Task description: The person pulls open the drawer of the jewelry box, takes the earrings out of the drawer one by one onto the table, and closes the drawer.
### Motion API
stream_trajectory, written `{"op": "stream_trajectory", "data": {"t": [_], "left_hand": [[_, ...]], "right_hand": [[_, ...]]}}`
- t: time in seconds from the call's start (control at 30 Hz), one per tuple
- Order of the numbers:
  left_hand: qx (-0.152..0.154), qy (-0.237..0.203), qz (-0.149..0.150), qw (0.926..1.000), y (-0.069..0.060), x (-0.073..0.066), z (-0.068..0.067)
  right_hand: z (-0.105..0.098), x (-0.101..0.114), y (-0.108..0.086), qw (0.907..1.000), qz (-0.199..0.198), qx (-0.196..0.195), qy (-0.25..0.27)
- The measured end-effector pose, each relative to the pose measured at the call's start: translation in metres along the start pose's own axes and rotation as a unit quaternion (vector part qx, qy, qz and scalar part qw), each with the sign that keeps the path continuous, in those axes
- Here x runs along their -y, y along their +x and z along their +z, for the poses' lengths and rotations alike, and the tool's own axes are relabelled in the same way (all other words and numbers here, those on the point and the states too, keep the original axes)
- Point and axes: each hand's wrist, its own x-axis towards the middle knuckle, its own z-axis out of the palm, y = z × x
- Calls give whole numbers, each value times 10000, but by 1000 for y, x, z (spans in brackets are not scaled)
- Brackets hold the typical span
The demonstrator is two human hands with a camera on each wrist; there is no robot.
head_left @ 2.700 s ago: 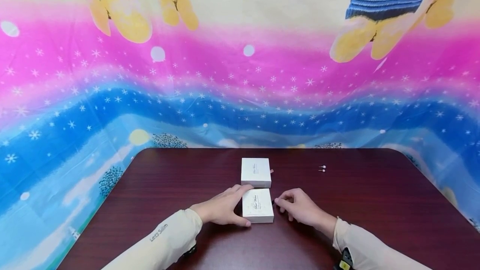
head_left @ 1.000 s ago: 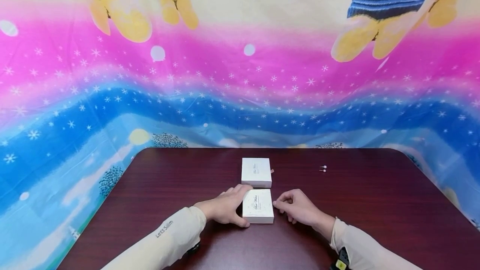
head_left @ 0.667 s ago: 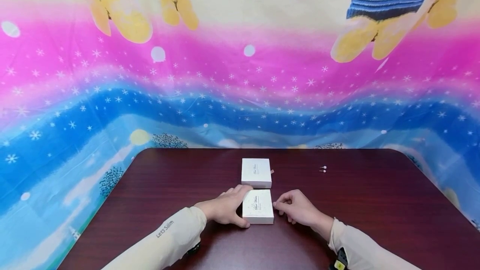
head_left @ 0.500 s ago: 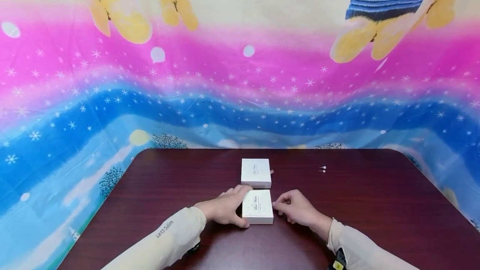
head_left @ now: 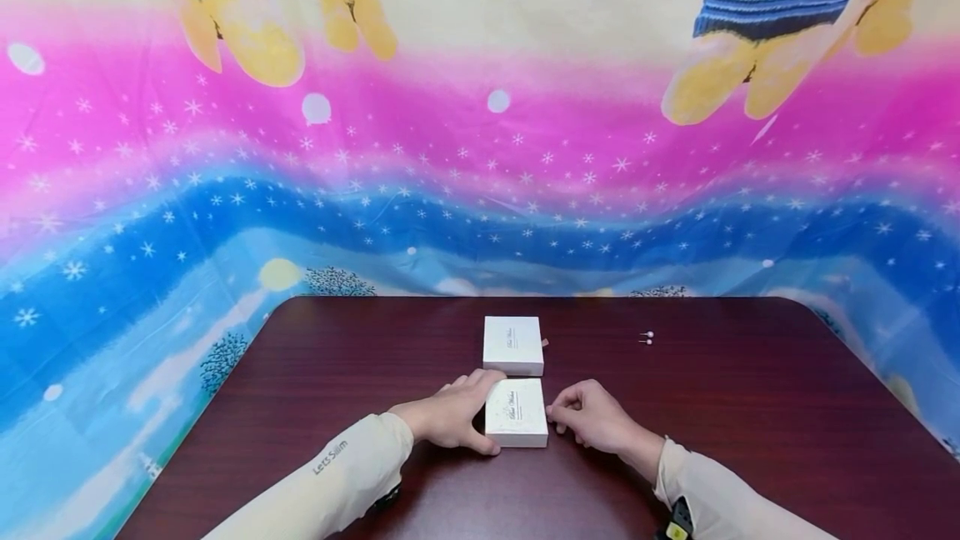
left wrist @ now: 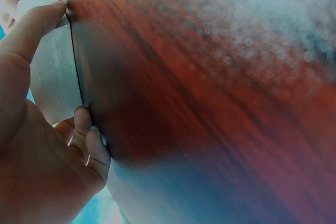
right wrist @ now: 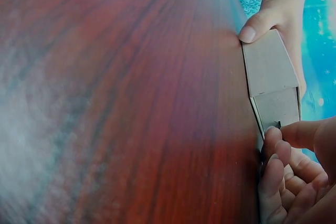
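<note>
My left hand [head_left: 450, 417] grips the near white box [head_left: 516, 413], thumb on its near left corner and fingers at its far left side. The same box [left wrist: 51, 77] lies between thumb and fingers in the left wrist view. At its right side my right hand [head_left: 596, 417] pinches a small dark tab [right wrist: 279, 125], seen in the right wrist view on the box's end face. Both boxes have printed lettering on top. The near box stands closed or nearly so; whether it is fully closed I cannot tell.
A second white box [head_left: 512, 344] with a small pinkish tab [head_left: 545, 343] stands just behind the near one. Two small pearl-headed pins or studs [head_left: 647, 338] lie at the back right of the dark red table [head_left: 360, 340]. A patterned cloth [head_left: 450, 148] hangs behind.
The dark tab seen beside my right fingertips earliest is now hidden by them in the head view. My right hand and sleeve have shifted slightly. The boxes have not visibly moved.
</note>
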Motion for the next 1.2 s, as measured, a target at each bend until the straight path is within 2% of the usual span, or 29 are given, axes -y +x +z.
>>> {"op": "stream_trajectory", "data": {"t": [1.2], "left_hand": [[5, -71, -117, 9999, 2, 2, 5]], "right_hand": [[-2, -2, 0, 9999, -107, 96, 76]]}}
